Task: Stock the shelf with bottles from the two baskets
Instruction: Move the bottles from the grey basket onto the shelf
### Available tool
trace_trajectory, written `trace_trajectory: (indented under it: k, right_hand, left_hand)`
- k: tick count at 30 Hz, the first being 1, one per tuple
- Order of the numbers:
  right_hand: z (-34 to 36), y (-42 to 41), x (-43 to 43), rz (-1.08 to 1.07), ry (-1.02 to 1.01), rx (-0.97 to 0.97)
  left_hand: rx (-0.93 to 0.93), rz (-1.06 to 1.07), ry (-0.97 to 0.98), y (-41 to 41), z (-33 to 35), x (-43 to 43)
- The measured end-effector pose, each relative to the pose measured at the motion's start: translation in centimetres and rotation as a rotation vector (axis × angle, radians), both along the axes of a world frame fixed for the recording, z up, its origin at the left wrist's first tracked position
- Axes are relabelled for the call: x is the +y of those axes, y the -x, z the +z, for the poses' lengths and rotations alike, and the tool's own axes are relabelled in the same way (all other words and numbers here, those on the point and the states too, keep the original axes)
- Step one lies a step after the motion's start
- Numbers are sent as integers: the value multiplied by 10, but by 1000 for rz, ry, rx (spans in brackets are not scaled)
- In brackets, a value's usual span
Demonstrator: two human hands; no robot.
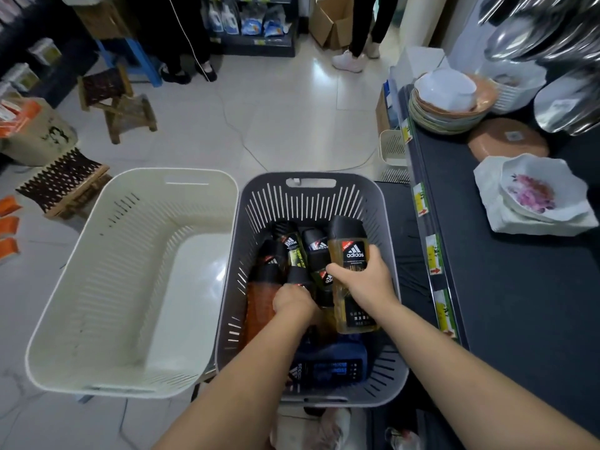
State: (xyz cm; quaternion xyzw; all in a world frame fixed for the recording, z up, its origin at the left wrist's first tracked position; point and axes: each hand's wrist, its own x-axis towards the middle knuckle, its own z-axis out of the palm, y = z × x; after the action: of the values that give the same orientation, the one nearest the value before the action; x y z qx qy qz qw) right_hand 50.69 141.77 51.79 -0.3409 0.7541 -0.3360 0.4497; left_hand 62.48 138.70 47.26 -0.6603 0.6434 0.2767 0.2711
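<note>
Pale glossy floor tiles (285, 102) run under two baskets set side by side, with a dark shelf (506, 287) along my right. Its near stretch is bare; farther along sit a flowered dish (532, 193), an upturned orange bowl (508, 138) and a stack of plates (451, 105). Yellow price tags line its front edge.

My white basket (130, 280) on the left holds nothing. My grey basket (308, 196) beside it, nearly touching, holds the bottles.

My right hand (360, 277) is wrapped around the middle of a yellow bottle (349, 251), raised above the others over the right half of the grey basket. Its long axis runs away from me, black cap at the far end, flat base toward me, the logo label facing up.

My left hand (293, 302) is down among the bottles, fingers curled by a black cap; whether it has closed on one, I cannot tell. An orange bottle (263, 303) lies just left of it, lengthwise, cap away from me. A dark blue bottle (331, 365) lies crosswise at the near end.

Small wooden stools (120, 105) stand on the floor beyond the white basket, and someone's legs (367, 27) show at the far end.
</note>
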Motion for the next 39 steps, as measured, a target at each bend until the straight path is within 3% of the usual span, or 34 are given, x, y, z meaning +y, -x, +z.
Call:
trace_trajectory:
  k: [2, 5, 9, 13, 17, 23, 30, 34, 39]
  right_hand:
    - [2, 0, 0, 1, 1, 35]
    - [6, -3, 1, 9, 2, 168]
    - [13, -5, 5, -15, 45, 124]
    - [19, -5, 11, 7, 72, 228]
    - [30, -8, 14, -69, 67, 304]
    - [48, -30, 19, -264, 75, 395]
    - [81, -59, 44, -509, 112, 439]
    - [112, -68, 75, -680, 164, 513]
    - [154, -69, 135, -917, 280, 586]
  left_hand:
    - [-5, 97, 4, 0, 2, 3]
    - [113, 449, -53, 0, 0, 9]
    - [287, 660, -110, -2, 2, 9]
    - [708, 901, -204, -8, 10, -1]
    - [731, 721, 46, -21, 31, -19]
    - [836, 430, 138, -44, 78, -40]
    - [805, -39, 462, -68, 129, -38]
    - [1000, -200, 537, -60, 166, -25]
    - [1264, -372, 468, -17, 212, 18]
